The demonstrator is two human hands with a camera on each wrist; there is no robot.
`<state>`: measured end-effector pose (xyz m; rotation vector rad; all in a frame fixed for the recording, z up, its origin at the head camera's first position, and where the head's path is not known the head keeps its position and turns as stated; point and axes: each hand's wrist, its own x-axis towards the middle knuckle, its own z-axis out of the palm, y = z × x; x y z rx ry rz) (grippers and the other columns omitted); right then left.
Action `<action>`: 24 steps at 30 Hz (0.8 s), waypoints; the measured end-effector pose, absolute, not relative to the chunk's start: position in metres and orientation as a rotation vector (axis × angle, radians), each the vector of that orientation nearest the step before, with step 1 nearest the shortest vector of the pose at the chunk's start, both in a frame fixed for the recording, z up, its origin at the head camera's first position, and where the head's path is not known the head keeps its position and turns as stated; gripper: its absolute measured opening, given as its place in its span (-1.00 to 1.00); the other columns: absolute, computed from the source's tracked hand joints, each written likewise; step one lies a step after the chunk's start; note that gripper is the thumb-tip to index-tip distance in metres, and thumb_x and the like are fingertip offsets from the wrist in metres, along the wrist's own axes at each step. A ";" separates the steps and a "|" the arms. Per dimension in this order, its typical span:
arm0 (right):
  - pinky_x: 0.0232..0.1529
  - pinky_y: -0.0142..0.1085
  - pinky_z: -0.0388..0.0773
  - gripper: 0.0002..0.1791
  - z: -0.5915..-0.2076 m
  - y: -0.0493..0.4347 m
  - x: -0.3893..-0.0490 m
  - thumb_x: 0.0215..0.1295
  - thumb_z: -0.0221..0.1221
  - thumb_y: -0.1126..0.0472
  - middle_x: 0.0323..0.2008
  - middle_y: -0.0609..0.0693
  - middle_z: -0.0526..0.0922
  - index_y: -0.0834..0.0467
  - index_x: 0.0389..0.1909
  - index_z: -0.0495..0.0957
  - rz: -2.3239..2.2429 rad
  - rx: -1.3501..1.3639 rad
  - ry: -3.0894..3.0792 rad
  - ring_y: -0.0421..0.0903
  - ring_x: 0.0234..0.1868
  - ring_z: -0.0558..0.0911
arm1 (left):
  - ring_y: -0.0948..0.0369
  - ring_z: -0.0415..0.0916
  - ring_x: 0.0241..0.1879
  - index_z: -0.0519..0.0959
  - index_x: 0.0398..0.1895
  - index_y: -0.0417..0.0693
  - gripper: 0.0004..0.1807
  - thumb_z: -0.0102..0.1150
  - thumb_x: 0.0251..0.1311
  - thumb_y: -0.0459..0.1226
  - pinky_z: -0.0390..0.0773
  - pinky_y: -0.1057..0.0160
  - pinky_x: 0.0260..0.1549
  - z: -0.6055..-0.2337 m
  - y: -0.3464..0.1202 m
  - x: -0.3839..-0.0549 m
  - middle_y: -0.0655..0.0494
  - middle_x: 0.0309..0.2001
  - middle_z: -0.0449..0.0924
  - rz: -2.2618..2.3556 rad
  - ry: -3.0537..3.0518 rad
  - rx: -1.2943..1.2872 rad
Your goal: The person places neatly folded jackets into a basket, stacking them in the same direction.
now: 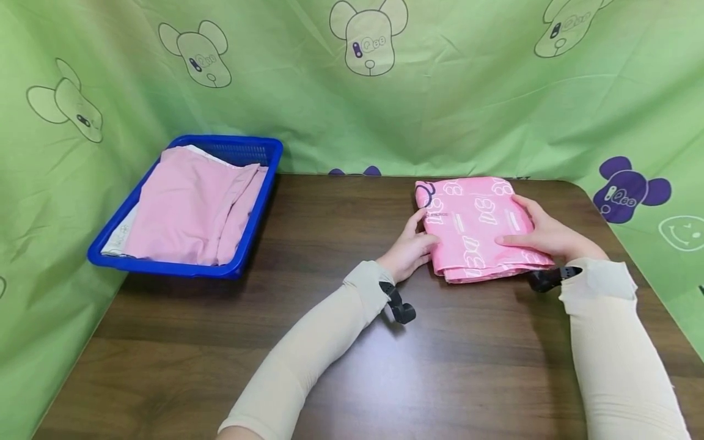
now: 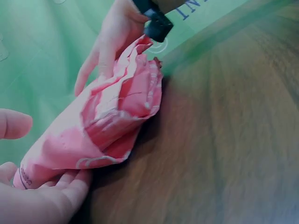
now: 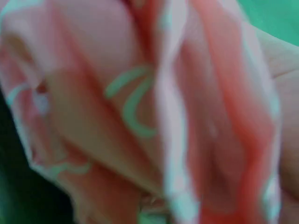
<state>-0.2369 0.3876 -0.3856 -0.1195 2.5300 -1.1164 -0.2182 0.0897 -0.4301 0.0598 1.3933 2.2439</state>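
Note:
A folded pink printed cloth [image 1: 478,226] with white outlined characters lies at the right of the table, its layered folds showing in the left wrist view. My left hand [image 1: 408,247] holds its left side, the fingers [image 2: 70,184] tucked under the bundle and another digit above. At the opposite side, my right hand [image 1: 550,232] grips the cloth with the thumb on top and the fingers at the far right edge. Blurred pink folds [image 3: 140,116] fill most of the right wrist view, with part of the right hand [image 3: 287,112] along its edge.
A blue plastic basket [image 1: 239,269] stands at the table's left side, holding plain pink cloth [image 1: 181,201] over white printed fabric [image 1: 120,235]. A green curtain [image 1: 286,79] with cartoon heads hangs behind the brown wooden table [image 1: 330,232].

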 end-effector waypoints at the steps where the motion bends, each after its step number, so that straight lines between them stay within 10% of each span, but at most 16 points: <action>1: 0.44 0.09 0.09 0.27 -0.387 0.386 -0.237 0.32 0.34 0.10 0.52 0.47 -0.30 0.08 0.60 -0.53 -1.119 -0.118 2.533 0.42 0.47 -0.10 | 0.07 0.52 -0.08 0.04 0.59 0.32 -0.10 0.08 0.29 -0.50 0.49 -0.03 0.17 -0.430 0.086 -0.219 0.00 0.11 0.41 2.231 1.403 0.053; 6: -0.15 -0.44 0.52 0.18 -0.398 0.381 -0.236 0.39 0.28 0.06 0.40 0.48 0.04 -0.08 0.62 -0.49 -1.224 -0.068 2.505 0.11 0.16 0.49 | -0.04 0.53 0.07 -0.01 0.60 0.40 -0.07 0.13 0.30 -0.46 0.46 -0.12 0.23 -0.432 0.072 -0.223 -0.08 0.33 0.28 2.190 1.433 0.033; 10: -0.25 -0.26 0.70 0.10 -0.403 0.371 -0.233 0.43 0.23 0.11 0.27 0.38 0.22 -0.21 0.61 -0.45 -1.444 -0.010 2.367 -0.12 -0.23 0.70 | -0.01 0.54 0.06 -0.01 0.60 0.43 -0.06 0.14 0.31 -0.45 0.50 -0.13 0.19 -0.434 0.063 -0.223 -0.07 0.21 0.37 2.187 1.435 0.042; 24: -0.08 -0.42 0.62 0.07 -0.424 0.314 -0.230 0.41 0.17 0.34 0.47 0.21 -0.18 -0.20 0.61 -0.38 -1.914 -0.149 2.066 -0.27 0.04 0.51 | -0.01 0.49 0.10 -0.08 0.59 0.55 0.05 0.15 0.26 -0.52 0.54 0.04 0.17 -0.440 0.041 -0.224 -0.04 0.55 -0.05 2.261 1.445 0.035</action>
